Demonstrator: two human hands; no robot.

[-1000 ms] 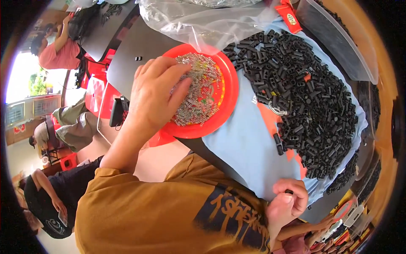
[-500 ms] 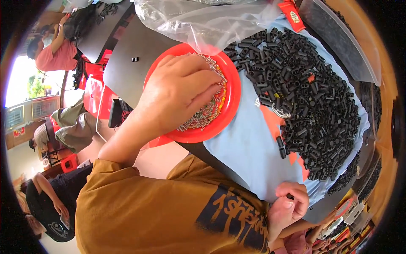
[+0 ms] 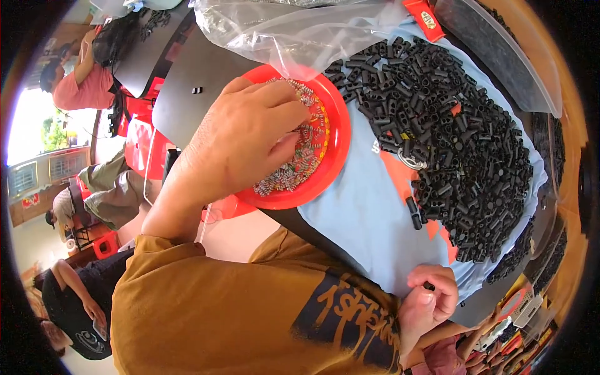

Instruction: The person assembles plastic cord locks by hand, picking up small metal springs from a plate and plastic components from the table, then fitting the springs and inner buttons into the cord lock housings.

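Observation:
My left hand [image 3: 244, 134] is over a round red plate [image 3: 340, 134] heaped with small metal springs [image 3: 281, 178]. Its fingers curl down into the springs, with the thumb apart from the index finger; no held piece shows. At the lower right, my right hand [image 3: 431, 297] is closed around a small black plastic piece [image 3: 429, 286], of which only the dark end shows between thumb and fingers. To the right of the plate, a large pile of short black plastic tubes [image 3: 462, 156] lies on a light blue cloth [image 3: 356, 206].
A clear plastic bag [image 3: 294, 37] overhangs the plate's far rim. Beyond the pile are a red packet [image 3: 424, 20] and a clear plastic bin [image 3: 500, 56]. A small black part [image 3: 197, 90] lies on the dark table [image 3: 187, 119]. Other people sit to the left and lower right.
My left hand has shifted slightly left over the plate, its thumb and index finger now farther apart. The right hand keeps its hold on the black piece.

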